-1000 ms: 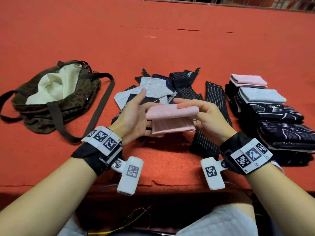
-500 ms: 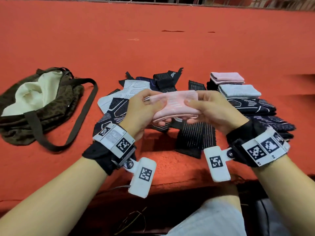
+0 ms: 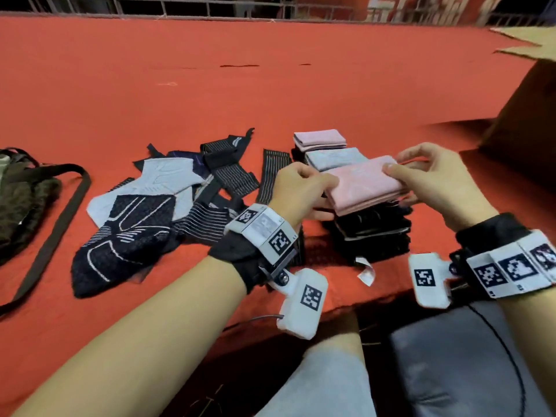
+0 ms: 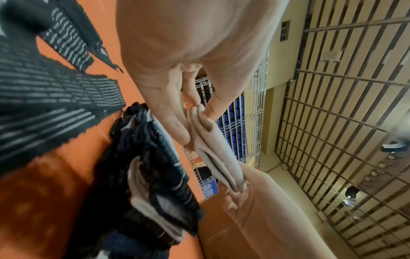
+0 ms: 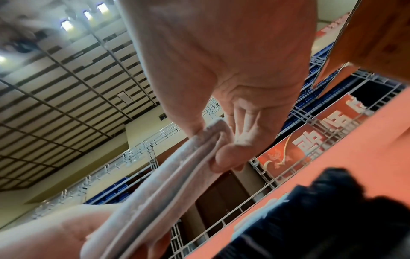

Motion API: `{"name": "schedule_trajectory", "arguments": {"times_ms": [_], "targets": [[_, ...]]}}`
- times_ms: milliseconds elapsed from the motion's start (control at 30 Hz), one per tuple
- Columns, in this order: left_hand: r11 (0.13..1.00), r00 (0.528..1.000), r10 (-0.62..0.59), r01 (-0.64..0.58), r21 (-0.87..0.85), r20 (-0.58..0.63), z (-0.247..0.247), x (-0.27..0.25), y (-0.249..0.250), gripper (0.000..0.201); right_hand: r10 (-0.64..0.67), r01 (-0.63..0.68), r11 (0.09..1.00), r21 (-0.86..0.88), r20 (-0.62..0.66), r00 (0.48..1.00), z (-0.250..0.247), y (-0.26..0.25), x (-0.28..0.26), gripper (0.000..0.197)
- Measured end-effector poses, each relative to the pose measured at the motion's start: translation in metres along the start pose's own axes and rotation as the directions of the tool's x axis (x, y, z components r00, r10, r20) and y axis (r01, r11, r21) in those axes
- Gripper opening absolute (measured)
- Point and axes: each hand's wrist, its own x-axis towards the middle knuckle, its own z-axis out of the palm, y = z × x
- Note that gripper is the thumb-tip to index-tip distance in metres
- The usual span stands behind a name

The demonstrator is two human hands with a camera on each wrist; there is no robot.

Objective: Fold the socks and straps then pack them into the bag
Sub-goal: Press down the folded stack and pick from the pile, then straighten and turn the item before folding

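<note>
Both hands hold a folded pink sock [image 3: 365, 186] flat just above a stack of folded dark socks [image 3: 373, 233]. My left hand [image 3: 301, 188] pinches its left end, seen as pink folded layers [image 4: 213, 149] in the left wrist view. My right hand [image 3: 433, 176] pinches its right end [image 5: 199, 152]. Behind lie a folded pale blue sock [image 3: 334, 158] and another folded pink sock [image 3: 319, 139]. Unfolded socks and striped straps [image 3: 168, 206] lie in a heap to the left. The dark bag [image 3: 21, 203] shows only at the left edge.
Everything lies on a red cloth-covered surface [image 3: 270, 85] whose front edge runs just before my wrists. A brown box-like object [image 3: 523, 124] stands at the right. The bag's long strap [image 3: 57, 218] trails across the cloth. A railing [image 3: 180, 7] runs along the far edge.
Both hands have carried the folded pink sock to the right, from in front of the unfolded heap to over the folded stack. The view has swung right, so the bag is nearly out of frame.
</note>
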Motion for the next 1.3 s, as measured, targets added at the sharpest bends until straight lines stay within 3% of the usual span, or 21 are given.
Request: {"name": "schedule_trajectory", "arguments": {"times_ms": [167, 367, 567, 667, 800, 933, 1067, 1167, 1233, 1300], "targets": [[0.996, 0.998, 0.008, -0.002, 0.092, -0.064, 0.027, 0.01, -0.033, 0.02, -0.005, 0.008, 0.992, -0.126, 0.028, 1.0, -0.015, 0.04, -0.003, 0.02], [0.97, 0.979, 0.121, -0.082, 0.227, -0.166, 0.031, 0.021, -0.061, 0.02, -0.01, 0.026, 0.941, -0.338, 0.048, 0.999, -0.007, 0.069, -0.009, 0.026], [0.978, 0.986, 0.071, -0.04, 0.205, -0.148, 0.03, 0.026, -0.068, 0.02, 0.031, 0.011, 0.908, -0.419, 0.093, 0.995, -0.004, 0.074, -0.003, 0.026], [0.984, 0.993, 0.038, -0.018, 0.177, -0.113, 0.025, 0.021, -0.053, 0.022, -0.099, 0.12, 0.865, -0.487, 0.069, 0.993, -0.01, 0.056, -0.003, 0.024], [0.988, 0.993, 0.074, -0.06, 0.145, -0.092, 0.004, 0.014, -0.027, 0.027, -0.331, 0.313, 0.814, -0.489, 0.052, 0.942, 0.001, 0.006, -0.006, 0.024], [0.99, 0.985, 0.114, -0.102, 0.097, -0.128, -0.039, 0.013, -0.01, 0.017, -0.351, 0.401, 0.851, -0.34, 0.201, 0.915, 0.05, -0.045, -0.009, 0.015], [0.993, 0.962, 0.118, -0.107, 0.056, -0.245, -0.107, 0.013, -0.003, 0.015, -0.317, 0.436, 0.865, -0.248, 0.404, 0.858, 0.133, -0.071, -0.009, 0.016], [0.993, 0.926, 0.11, -0.092, 0.068, -0.36, -0.165, 0.01, -0.003, 0.011, -0.19, 0.442, 0.821, -0.361, 0.556, 0.809, 0.2, -0.074, -0.002, 0.022], [0.995, 0.901, 0.092, -0.067, 0.073, -0.424, -0.2, 0.005, -0.005, 0.01, -0.085, 0.446, 0.761, -0.472, 0.609, 0.789, 0.237, -0.069, 0.006, 0.015], [0.997, 0.888, 0.065, -0.035, 0.073, -0.455, -0.228, 0.0, -0.007, 0.007, -0.014, 0.442, 0.719, -0.536, 0.625, 0.781, 0.261, -0.061, 0.011, 0.026]]}}
